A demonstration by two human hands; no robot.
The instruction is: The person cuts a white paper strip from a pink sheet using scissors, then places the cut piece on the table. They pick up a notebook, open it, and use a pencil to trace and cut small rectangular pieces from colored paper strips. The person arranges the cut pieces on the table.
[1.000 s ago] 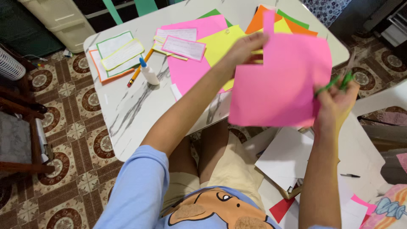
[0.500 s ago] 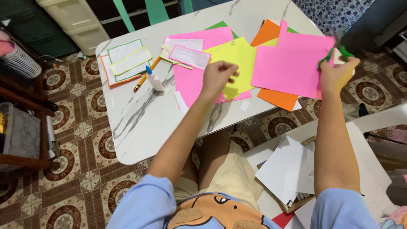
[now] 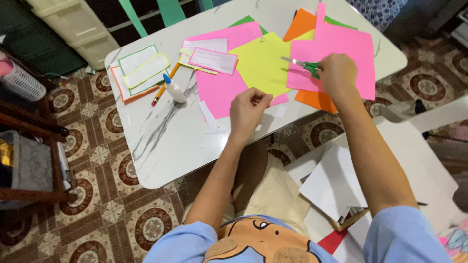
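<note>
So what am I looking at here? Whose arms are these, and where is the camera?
No machine here: a person wears one camera on the head, looking down, so the two bare arms reaching up the picture are the person's own. The right hand holds green-handled scissors, blades pointing left, above a pink sheet lying on the table. The left hand is loosely curled near the table's front edge, over a second pink sheet; whether it grips anything I cannot tell. Also on the white marbled table: a yellow sheet, orange paper, small bordered cards, a pencil and a glue bottle. White sheets lie beside the person's lap.
</note>
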